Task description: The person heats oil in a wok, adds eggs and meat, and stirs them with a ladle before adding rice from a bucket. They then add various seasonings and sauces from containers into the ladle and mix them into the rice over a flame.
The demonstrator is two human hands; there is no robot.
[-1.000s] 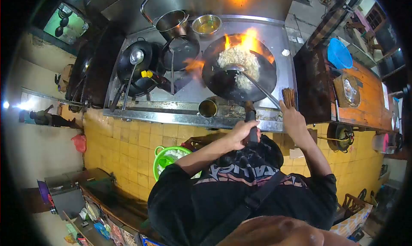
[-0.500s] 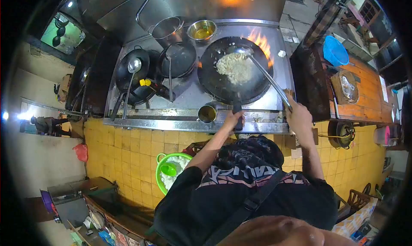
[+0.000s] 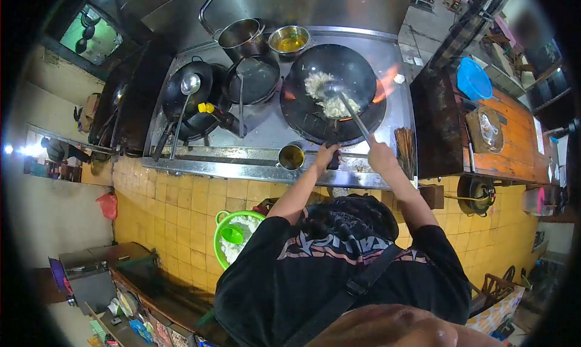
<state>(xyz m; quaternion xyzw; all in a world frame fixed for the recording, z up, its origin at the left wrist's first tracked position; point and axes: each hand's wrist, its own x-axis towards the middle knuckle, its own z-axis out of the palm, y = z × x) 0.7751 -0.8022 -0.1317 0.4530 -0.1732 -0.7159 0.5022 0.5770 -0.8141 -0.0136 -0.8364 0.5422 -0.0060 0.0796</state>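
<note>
My left hand [image 3: 325,158] is closed around the handle of the black wok [image 3: 358,65]. The wok is tilted over the burner [image 3: 302,118], whose dark ring shows beneath its near side. White rice [image 3: 319,82] lies in clumps across the wok's lower part. My right hand [image 3: 381,158] grips the shaft of a long-handled metal wok tool [image 3: 356,118]. Its head is in the rice, too blurred to tell whether it is a ladle or a spatula. Orange flames [image 3: 385,83] rise at the wok's right side.
Left of the burner are a ladle [image 3: 190,83], dark pans [image 3: 257,80] and a yellow-capped bottle [image 3: 224,118]. A pot [image 3: 241,35] and a metal bowl of yellow liquid [image 3: 289,40] stand behind. A metal cup [image 3: 291,157] sits at the front ledge. Below is a green tub [image 3: 219,241] of rice.
The wok has tipped and shifted off the near part of the burner ring. Rice has spread into clumps. My right hand has moved left, bringing the tool's head lower in the wok.
</note>
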